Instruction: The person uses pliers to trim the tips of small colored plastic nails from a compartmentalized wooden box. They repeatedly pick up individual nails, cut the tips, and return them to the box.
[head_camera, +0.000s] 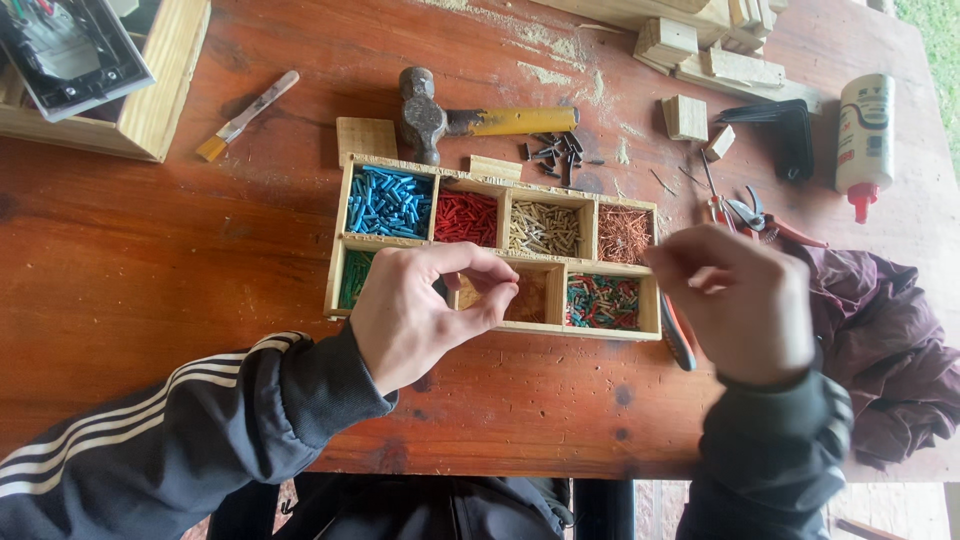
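Both hands, left hand (420, 310) pinched and right hand (735, 300) curled, grip unclear, hide part of the wooden tray (340, 250).

Hammer (440, 120) behind compartment box (495, 180); glue bottle (865, 130) far right; brush (245, 115) left; pliers (678, 340), probably, just right of box.

The left hand (425, 310) covers part of the wooden compartment box (345, 215), hiding the cell beneath it and most of the green pieces (355, 277) just left of it. Whether its pinched fingertips grip anything is too small to tell. The right hand (735, 300) is blurred and hides most of the orange-handled tool (678, 340) beside it. The dark red cloth (890, 350) to its right runs off the edge.
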